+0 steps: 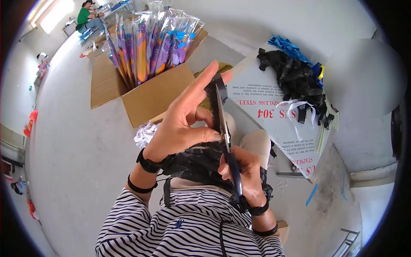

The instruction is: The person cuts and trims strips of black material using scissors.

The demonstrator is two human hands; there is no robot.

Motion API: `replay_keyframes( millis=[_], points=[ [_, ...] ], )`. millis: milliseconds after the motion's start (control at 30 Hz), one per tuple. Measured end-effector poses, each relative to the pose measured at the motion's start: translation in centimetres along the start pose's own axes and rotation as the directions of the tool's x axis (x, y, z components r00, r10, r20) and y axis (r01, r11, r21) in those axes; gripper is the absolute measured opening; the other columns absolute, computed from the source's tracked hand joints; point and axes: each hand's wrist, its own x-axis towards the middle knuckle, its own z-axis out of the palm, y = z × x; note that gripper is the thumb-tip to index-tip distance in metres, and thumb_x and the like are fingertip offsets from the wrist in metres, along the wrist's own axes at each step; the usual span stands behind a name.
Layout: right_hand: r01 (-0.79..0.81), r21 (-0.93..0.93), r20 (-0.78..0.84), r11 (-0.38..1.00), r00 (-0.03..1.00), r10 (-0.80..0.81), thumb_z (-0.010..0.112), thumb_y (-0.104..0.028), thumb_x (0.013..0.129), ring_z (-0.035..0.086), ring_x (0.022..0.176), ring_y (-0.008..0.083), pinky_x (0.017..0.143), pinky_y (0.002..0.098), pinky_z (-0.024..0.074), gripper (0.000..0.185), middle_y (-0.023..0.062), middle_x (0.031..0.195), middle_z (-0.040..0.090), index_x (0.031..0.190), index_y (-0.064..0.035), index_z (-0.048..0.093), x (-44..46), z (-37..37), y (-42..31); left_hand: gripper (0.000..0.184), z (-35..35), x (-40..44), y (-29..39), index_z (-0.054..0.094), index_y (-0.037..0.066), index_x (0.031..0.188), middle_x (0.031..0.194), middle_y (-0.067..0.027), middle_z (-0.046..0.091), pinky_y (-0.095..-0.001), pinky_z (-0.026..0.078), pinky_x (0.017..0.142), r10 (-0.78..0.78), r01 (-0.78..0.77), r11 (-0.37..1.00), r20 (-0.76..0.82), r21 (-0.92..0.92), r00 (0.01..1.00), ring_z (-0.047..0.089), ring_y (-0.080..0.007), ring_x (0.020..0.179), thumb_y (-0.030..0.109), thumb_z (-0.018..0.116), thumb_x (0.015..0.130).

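Right hand (248, 173): fingers curled around the dark handles of a pair of metal-bladed scissors (222, 115), the blades pointing away from the body. Left hand (182, 118): partly open, index finger stretched out, thumb bent in, a flat black strip (213, 100) held between thumb and fingers. Strip and blades lie side by side above the lap; whether the blades bite into it cannot be told.

On the lap: a loose heap of black strips (195, 165). By the left wrist: a bundle of shiny white ribbon (146, 135).

Beyond the left hand: an open brown cardboard box (158, 94), filled with upright purple-and-orange items in clear plastic sleeves (142, 51).

To the right: a grey board with red "SUS 304" lettering (250, 92), bearing a tangled pile of black pieces (291, 75) and a blue bundle of strips (289, 47).

Far back: a seated person in a green top (84, 16).
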Motion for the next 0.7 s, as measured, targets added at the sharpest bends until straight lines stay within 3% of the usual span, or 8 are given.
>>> replay_keyframes(
  millis=[233, 300, 400, 500, 533, 567, 600, 700],
  points=[
    [-0.008, -0.003, -0.021, 1.000, 1.000, 0.007, 0.083, -0.034, 0.085, 0.057, 0.059, 0.0052, 0.053, 0.0183, 0.0437, 0.039, 0.0000, 0.071, 0.061, 0.084, 0.0003, 0.064, 0.1, 0.1, 0.1, 0.111, -0.2, -0.2, -0.2, 0.008, 0.015, 0.164, 0.163, -0.0201, 0.031, -0.0259, 0.057, 0.079, 0.006, -0.006, 1.000, 0.029, 0.006, 1.000, 0.069, -0.0124, 0.091, -0.018, 0.066, 0.075],
    [0.022, -0.115, -0.054, 0.993, 0.998, -0.029, 0.082, -0.032, 0.086, 0.056, 0.057, 0.0049, 0.051, 0.0182, 0.0433, 0.037, 0.0005, 0.071, 0.063, 0.084, 0.0004, 0.064, 0.0, 0.0, 0.8, 0.111, -0.3, -0.3, -0.1, 0.009, 0.015, 0.164, 0.163, -0.0200, 0.031, -0.0259, 0.056, 0.078, 0.006, -0.006, 1.000, 0.034, 0.006, 0.999, 0.069, -0.0123, 0.091, -0.017, 0.066, 0.075],
    [0.032, -0.107, -0.050, 0.994, 0.998, -0.038, 0.082, -0.029, 0.086, 0.056, 0.056, 0.0047, 0.051, 0.0179, 0.0430, 0.034, 0.0006, 0.070, 0.064, 0.083, 0.0002, 0.065, -0.2, -0.1, 0.6, 0.107, -0.9, -0.2, -0.2, 0.012, 0.012, 0.164, 0.161, -0.0193, 0.035, -0.0296, 0.055, 0.086, -0.015, 0.013, 0.999, 0.068, 0.033, 0.998, 0.067, -0.0138, 0.101, -0.013, 0.070, 0.077],
    [0.043, -0.107, -0.044, 0.993, 0.998, -0.048, 0.084, -0.026, 0.085, 0.055, 0.055, 0.0046, 0.051, 0.0178, 0.0422, 0.032, 0.0005, 0.069, 0.065, 0.082, 0.0001, 0.065, -0.4, -0.3, 0.8, 0.096, -1.7, 0.3, -1.3, 0.021, 0.007, 0.161, 0.155, -0.0181, 0.044, -0.0331, 0.051, 0.096, 0.143, -0.151, 0.978, 0.062, 0.147, 0.988, 0.063, -0.0144, 0.111, -0.005, 0.073, 0.082],
    [0.043, -0.107, -0.044, 0.993, 0.998, -0.048, 0.084, -0.026, 0.085, 0.055, 0.055, 0.0046, 0.051, 0.0178, 0.0422, 0.032, 0.0005, 0.069, 0.065, 0.082, 0.0001, 0.065, -0.4, -0.1, 0.7, 0.089, -1.4, 0.5, -0.9, 0.026, 0.005, 0.159, 0.151, -0.0174, 0.049, -0.0337, 0.049, 0.099, 0.102, -0.103, 0.995, -0.038, -0.009, 0.994, 0.061, -0.0146, 0.115, -0.001, 0.073, 0.084],
    [0.026, -0.063, -0.084, 0.998, 0.996, -0.032, 0.087, -0.029, 0.080, 0.047, 0.055, 0.0116, 0.052, 0.0259, 0.0363, 0.038, 0.0032, 0.063, 0.055, 0.076, -0.0006, 0.061, -0.4, 0.2, 0.4, 0.082, -1.3, 0.7, -0.6, 0.032, 0.003, 0.157, 0.147, -0.0168, 0.054, -0.0344, 0.047, 0.103, 0.044, -0.066, 0.983, -0.132, -0.169, 0.990, 0.059, -0.0147, 0.119, 0.002, 0.074, 0.087],
    [0.010, -0.019, -0.124, 1.000, 0.992, -0.013, 0.090, -0.033, 0.075, 0.039, 0.055, 0.0185, 0.053, 0.0341, 0.0304, 0.045, 0.0060, 0.058, 0.046, 0.069, -0.0013, 0.058, -0.5, 0.4, 0.3, 0.070, -1.4, 0.9, -0.7, 0.039, 0.002, 0.154, 0.143, -0.0167, 0.058, -0.0319, 0.048, 0.101, 0.071, -0.091, 0.990, -0.180, -0.103, 0.981, 0.060, -0.0144, 0.119, -0.001, 0.068, 0.090],
    [-0.013, -0.043, -0.111, 0.999, 0.994, 0.008, 0.090, -0.032, 0.075, 0.041, 0.055, 0.0178, 0.053, 0.0335, 0.0304, 0.044, 0.0053, 0.057, 0.047, 0.068, -0.0015, 0.059, -0.8, 0.4, 0.8, 0.069, -1.5, 1.3, -0.7, 0.041, 0.002, 0.152, 0.143, -0.0168, 0.058, -0.0297, 0.051, 0.098, 0.090, -0.097, 0.995, -0.195, -0.024, 0.977, 0.060, -0.0140, 0.119, -0.009, 0.064, 0.088]
  ],
)
